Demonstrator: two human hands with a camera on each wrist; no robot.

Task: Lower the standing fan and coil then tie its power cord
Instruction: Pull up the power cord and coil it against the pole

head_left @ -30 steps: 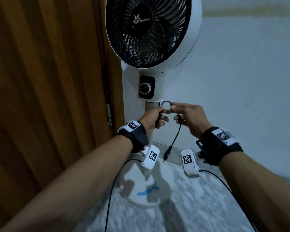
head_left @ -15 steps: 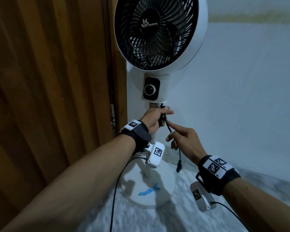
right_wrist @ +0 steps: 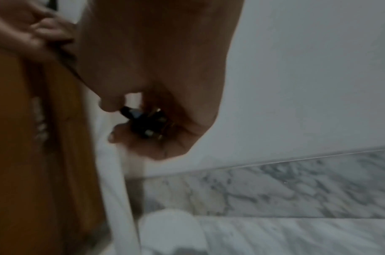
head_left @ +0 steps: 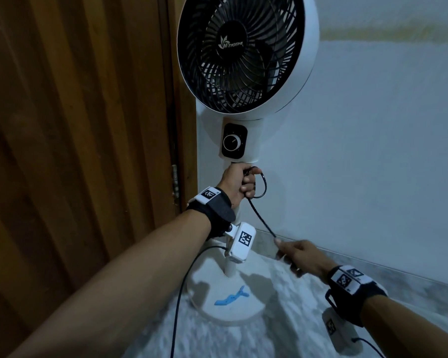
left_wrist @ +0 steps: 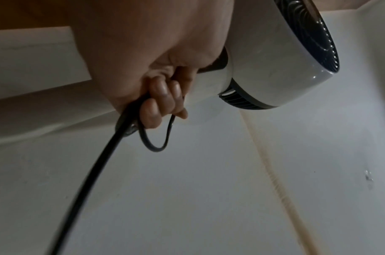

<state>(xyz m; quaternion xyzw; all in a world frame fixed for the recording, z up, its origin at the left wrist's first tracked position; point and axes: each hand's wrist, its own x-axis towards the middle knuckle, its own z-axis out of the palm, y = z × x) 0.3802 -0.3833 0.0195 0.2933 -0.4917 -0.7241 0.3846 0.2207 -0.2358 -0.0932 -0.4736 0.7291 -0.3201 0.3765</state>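
A white standing fan (head_left: 246, 55) with a black grille stands on a round white base (head_left: 204, 298) against the wall. My left hand (head_left: 239, 183) grips the coiled black power cord (head_left: 261, 215) against the pole just under the control dial; a small loop (left_wrist: 156, 138) hangs below its fingers. From there the cord runs taut, down and right, to my right hand (head_left: 292, 254). That hand holds the cord's end, and the black plug (right_wrist: 143, 122) sits inside its curled fingers.
A wooden door (head_left: 75, 151) with a hinge stands close on the left of the fan. A white wall (head_left: 373, 151) with a marble skirting (right_wrist: 274, 186) lies behind. A blue clip (head_left: 230, 298) lies on the base. The floor is marble.
My right hand has moved from beside my left hand down and to the right, drawing the free cord end out taut. My left hand has stayed gripping the coil at the pole.
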